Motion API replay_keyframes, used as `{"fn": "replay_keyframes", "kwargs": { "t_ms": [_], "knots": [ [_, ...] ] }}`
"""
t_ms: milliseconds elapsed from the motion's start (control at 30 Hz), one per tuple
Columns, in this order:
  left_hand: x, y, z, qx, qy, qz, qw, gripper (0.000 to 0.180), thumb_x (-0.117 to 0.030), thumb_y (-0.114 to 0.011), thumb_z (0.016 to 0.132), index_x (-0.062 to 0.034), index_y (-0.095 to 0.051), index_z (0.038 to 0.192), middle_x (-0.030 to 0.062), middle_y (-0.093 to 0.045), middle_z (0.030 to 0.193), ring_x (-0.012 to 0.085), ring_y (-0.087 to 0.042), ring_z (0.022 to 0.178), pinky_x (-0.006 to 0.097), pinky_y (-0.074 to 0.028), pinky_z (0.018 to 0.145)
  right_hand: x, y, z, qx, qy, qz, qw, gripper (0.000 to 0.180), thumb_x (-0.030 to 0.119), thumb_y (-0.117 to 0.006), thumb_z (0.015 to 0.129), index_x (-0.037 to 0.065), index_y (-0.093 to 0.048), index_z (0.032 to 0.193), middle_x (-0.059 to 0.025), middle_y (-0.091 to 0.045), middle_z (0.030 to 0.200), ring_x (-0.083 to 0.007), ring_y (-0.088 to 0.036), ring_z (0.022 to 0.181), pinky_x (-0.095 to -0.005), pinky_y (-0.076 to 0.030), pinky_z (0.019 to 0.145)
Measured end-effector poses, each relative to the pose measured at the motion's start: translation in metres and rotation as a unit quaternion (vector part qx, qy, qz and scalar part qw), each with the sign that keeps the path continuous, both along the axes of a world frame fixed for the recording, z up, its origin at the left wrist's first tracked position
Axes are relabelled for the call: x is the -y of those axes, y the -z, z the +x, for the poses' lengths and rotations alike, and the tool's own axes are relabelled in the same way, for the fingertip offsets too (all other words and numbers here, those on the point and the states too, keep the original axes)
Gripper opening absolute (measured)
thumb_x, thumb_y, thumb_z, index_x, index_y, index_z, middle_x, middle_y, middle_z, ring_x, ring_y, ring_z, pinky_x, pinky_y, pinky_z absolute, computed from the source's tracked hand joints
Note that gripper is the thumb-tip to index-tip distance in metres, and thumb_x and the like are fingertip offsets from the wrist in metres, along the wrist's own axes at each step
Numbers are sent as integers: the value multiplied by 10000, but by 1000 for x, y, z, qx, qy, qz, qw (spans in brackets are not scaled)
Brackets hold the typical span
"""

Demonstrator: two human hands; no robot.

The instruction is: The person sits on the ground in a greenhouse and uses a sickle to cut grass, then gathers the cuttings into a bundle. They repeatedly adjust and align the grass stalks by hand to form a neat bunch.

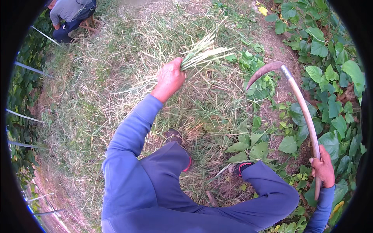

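Note:
My left hand is closed around a bunch of cut grass, its pale stalks fanning out to the upper right. That arm reaches forward over grassy ground. Off to the right, my right hand grips the lower part of the wooden handle of a sickle. The sickle stands with its curved, rusty blade at the top, the tip pointing left and down, apart from the grass bunch. A metal collar joins blade and handle. Both sleeves are blue.
Dry and green grass covers the ground. Broad-leaved vines grow thickly along the right, some leaves behind the sickle. A leafy plant stands by my right shoe. At the upper left a person sits low, near pale poles and foliage.

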State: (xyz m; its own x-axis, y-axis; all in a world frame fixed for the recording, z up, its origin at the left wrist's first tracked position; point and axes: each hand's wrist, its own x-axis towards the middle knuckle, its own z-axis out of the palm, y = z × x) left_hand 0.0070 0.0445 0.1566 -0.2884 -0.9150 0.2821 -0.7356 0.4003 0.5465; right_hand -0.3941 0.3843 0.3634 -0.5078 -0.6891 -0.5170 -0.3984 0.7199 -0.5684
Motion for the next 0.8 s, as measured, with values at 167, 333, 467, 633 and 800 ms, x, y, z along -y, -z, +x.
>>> {"fn": "replay_keyframes", "kwargs": {
  "t_ms": [167, 333, 467, 633, 800],
  "knots": [
    [36, -24, -10, -13, -58, -137, 989, 162, -53, -572, 734, -67, -568, 895, 186, -631, 838, 382, -618, 796, 475, -479, 693, 46, 84, -6, 165, 65, -131, 975, 197, 72, -551, 844, 43, -456, 1015, -6, -484, 635, -79, -455, 382, -218, -395, 316],
    [41, 48, 4, 128, -31, -86, 988, 172, -48, -569, 706, -74, -568, 876, 168, -636, 851, 372, -617, 769, 472, -486, 692, 115, 222, 27, 406, 124, -167, 890, 223, 130, -632, 873, 66, -462, 1002, -22, -556, 708, -121, -562, 526, -269, -508, 415],
    [9, 101, 12, 246, 24, 20, 969, 176, -121, -581, 763, -88, -583, 936, 145, -653, 892, 344, -641, 832, 462, -502, 721, 85, 340, 80, 509, 257, -62, 819, 258, 121, -689, 796, 69, -479, 937, -45, -535, 674, -173, -525, 508, -348, -477, 431],
    [-6, 123, 37, 273, 45, 40, 960, 159, -75, -565, 726, -70, -558, 884, 162, -636, 841, 370, -633, 790, 472, -509, 703, 52, 374, 134, 535, 309, -72, 783, 220, 115, -676, 781, 106, -485, 892, -11, -516, 672, -146, -509, 522, -329, -448, 455],
    [-4, 115, 39, 279, 44, 80, 956, 137, -69, -545, 747, -72, -560, 883, 162, -650, 874, 359, -636, 812, 462, -510, 721, 62, 349, 139, 405, 257, -116, 870, 295, 44, -634, 777, 84, -399, 951, -35, -497, 684, -134, -493, 462, -281, -426, 375]
  ]
}}
